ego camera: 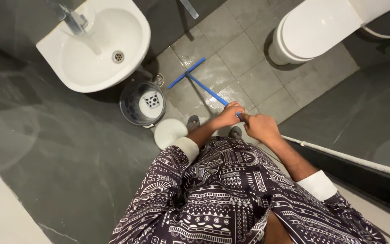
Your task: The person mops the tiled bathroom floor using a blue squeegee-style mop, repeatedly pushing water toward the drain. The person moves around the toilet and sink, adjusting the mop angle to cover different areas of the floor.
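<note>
Both hands' fingers (238,107) seemingly around squeegee handle (208,91)

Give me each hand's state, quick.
Left hand: closed on the blue squeegee handle.
Right hand: closed on the handle's near end.

Wet grey tiled floor (244,54) carries blue squeegee (187,73), bucket (141,103), toilet (312,27).

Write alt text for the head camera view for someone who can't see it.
Seen from above, a person's left hand and right hand grip a blue floor squeegee on wet grey tiles. A white sink, small bin and toilet surround it.
</note>
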